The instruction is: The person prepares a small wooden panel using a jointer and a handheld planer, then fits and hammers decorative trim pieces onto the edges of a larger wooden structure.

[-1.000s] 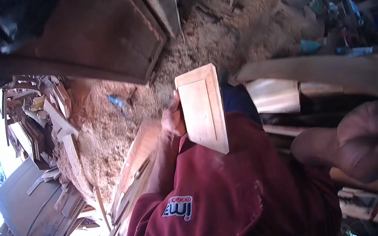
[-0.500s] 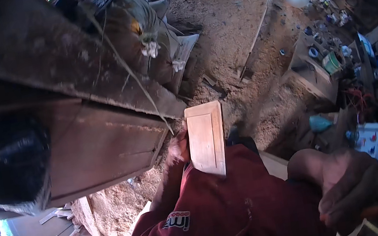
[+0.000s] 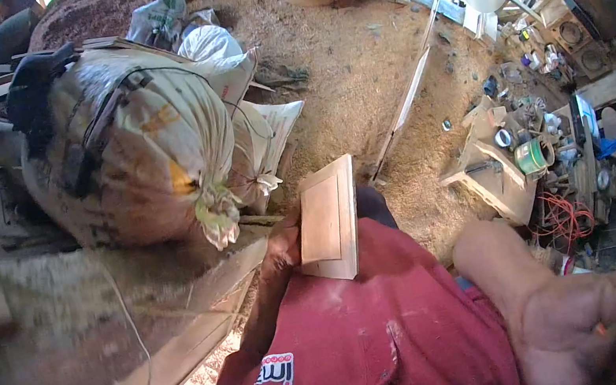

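In front of my torso stands a small pale wooden panel [image 3: 321, 216] with a raised middle field and a border, tilted toward me. My left hand [image 3: 286, 245] grips its left edge, the fingers partly hidden behind the wood. At the lower right, away from the panel, my right hand [image 3: 574, 324] is raised near the camera with its fingers curled in. A speck of orange shows between those fingers; what it belongs to is hidden.
Tied, stuffed sacks [image 3: 147, 153] lean at the left above a wooden workbench [image 3: 101, 299]. Sawdust covers the floor [image 3: 340, 84], where a long thin strip [image 3: 412, 89] lies. At right sit a green can [image 3: 531, 157], red cord [image 3: 569, 217] and other clutter.
The view has shifted, so the sacks show more fully and the bench sits lower. The panel leans more in my left hand. My right hand has turned, showing more of the palm side.
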`<action>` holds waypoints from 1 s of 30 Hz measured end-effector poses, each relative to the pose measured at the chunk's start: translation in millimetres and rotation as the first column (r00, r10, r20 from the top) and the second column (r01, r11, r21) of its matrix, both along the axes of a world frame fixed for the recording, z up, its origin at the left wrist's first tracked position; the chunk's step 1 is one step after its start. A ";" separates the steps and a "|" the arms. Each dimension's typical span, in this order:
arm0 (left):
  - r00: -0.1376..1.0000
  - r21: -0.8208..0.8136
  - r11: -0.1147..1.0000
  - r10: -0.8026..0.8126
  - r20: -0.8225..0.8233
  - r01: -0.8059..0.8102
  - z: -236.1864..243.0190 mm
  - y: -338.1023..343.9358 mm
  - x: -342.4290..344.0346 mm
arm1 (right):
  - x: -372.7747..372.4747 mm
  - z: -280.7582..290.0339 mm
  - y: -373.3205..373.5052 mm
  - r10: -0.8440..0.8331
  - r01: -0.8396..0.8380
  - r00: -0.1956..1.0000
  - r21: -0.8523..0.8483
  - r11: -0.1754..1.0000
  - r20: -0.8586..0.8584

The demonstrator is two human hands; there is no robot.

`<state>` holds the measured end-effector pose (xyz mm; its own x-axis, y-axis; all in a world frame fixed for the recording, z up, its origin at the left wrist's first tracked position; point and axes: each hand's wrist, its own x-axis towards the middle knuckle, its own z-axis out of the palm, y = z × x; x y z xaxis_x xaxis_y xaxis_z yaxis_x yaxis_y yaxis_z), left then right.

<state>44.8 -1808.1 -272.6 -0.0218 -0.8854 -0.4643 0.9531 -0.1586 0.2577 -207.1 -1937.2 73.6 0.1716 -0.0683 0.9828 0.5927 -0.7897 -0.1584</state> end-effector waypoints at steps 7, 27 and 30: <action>0.969 0.154 0.960 0.215 0.122 -0.232 -1.4 -115.7 66.1 | 102.0 -24.9 -155.3 0.130 -0.124 0.980 0.052 0.991 -0.148; -0.192 0.090 0.978 -0.127 0.973 -0.188 17.5 -645.6 369.8 | 579.0 -227.1 -725.8 -0.409 -0.317 0.596 -0.671 0.671 -0.691; -0.431 0.294 0.954 -0.288 0.855 -0.054 37.3 -732.5 435.2 | 638.1 -240.0 -803.7 -0.287 -0.484 -0.094 -0.208 0.850 -0.953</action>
<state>480.0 -2540.6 -235.2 0.4758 -0.8758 -0.0811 -0.6342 -0.4054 0.6583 431.0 -2740.9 -166.4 0.8717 0.3272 -0.3648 0.1888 -0.9112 -0.3660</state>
